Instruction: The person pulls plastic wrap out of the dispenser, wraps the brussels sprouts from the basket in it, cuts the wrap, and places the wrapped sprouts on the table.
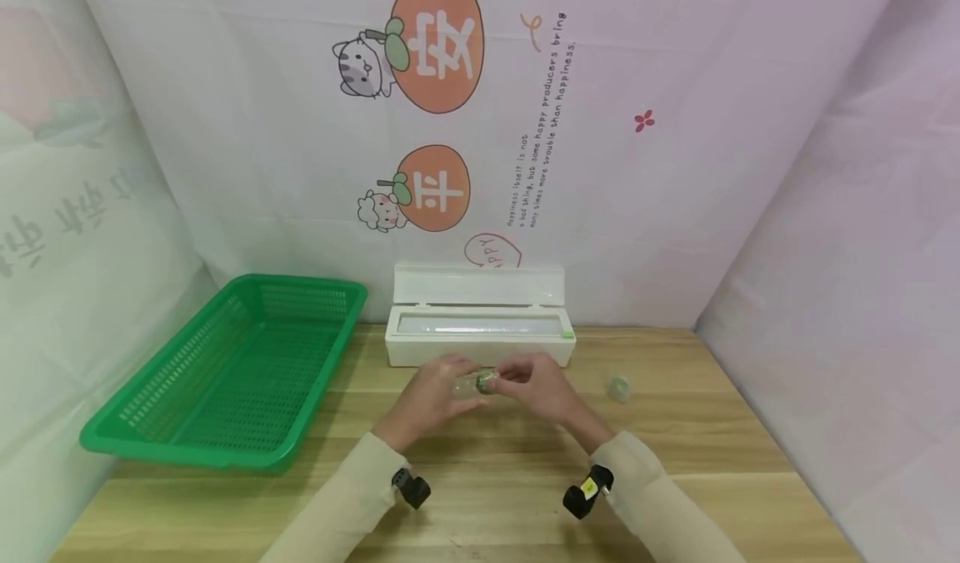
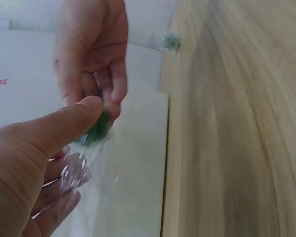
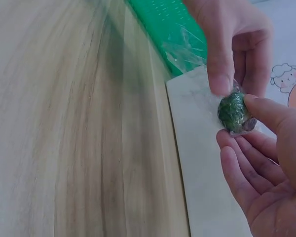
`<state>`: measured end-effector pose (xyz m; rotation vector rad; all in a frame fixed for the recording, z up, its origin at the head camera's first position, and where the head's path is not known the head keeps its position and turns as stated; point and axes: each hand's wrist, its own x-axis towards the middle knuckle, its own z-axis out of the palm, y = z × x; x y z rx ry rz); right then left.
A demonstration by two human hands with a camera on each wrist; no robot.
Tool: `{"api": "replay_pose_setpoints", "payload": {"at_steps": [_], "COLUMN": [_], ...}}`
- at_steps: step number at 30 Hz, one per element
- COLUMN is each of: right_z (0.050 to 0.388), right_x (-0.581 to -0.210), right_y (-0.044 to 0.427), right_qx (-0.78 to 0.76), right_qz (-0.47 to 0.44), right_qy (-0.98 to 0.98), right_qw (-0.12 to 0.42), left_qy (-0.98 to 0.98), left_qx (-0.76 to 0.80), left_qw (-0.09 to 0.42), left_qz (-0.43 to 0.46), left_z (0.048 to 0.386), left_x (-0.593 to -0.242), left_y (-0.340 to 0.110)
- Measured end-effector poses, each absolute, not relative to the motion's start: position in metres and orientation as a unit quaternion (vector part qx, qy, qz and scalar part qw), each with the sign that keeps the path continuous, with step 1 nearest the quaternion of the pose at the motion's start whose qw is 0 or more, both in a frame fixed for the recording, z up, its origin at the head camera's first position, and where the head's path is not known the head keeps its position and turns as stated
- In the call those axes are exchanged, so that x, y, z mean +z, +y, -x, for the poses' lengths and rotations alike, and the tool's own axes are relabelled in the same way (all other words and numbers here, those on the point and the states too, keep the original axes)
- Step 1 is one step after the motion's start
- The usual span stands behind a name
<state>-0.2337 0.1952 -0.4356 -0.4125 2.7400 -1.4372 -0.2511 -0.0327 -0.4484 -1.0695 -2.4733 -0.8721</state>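
A small, bumpy dark green clump [image 3: 233,112] is wrapped in clear cling film [image 3: 187,52]. It is held between both hands, just in front of the white dispenser box, in the head view. My left hand [image 1: 429,396] pinches the wrapped clump at its top with the thumb, and loose film trails out past its fingers. From the other side, my right hand [image 1: 542,388] grips the clump between thumb and fingertips. Another film-wrapped greenish ball [image 1: 618,389] lies on the table to the right of my right hand. What the green stuff is, I cannot tell for sure.
A long white cling film dispenser [image 1: 480,351] stands at the back with its lid [image 1: 480,286] raised, a roll visible inside. To the left sits a green plastic basket [image 1: 306,417] with perforated sides. Printed cloth hangs behind and on both sides of the wooden table [image 1: 495,496].
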Motion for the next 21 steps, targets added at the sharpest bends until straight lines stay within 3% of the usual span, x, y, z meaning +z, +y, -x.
{"api": "replay_pose_setpoints", "payload": {"at_steps": [7, 13, 18, 21], "right_z": [0.234, 0.232, 0.23, 0.229], "right_x": [-0.44, -0.436, -0.432, -0.431], "right_y": [0.215, 0.232, 0.237, 0.238], "right_qx": [-0.466, -0.471, -0.468, -0.469], "right_qz": [0.093, 0.074, 0.075, 0.083], "right_qy": [0.88, 0.879, 0.88, 0.879], "right_qw": [0.003, 0.016, 0.016, 0.017], "left_qy": [-0.873, -0.832, -0.762, -0.728], "left_qx": [-0.406, -0.539, -0.633, -0.668], "left_qw": [0.084, -0.014, -0.109, -0.134], "left_qz": [0.255, 0.132, 0.082, 0.075], "left_z": [0.253, 0.255, 0.252, 0.25], "left_x": [-0.455, -0.467, -0.474, -0.476], "left_y": [-0.066, -0.083, -0.082, -0.08]}}
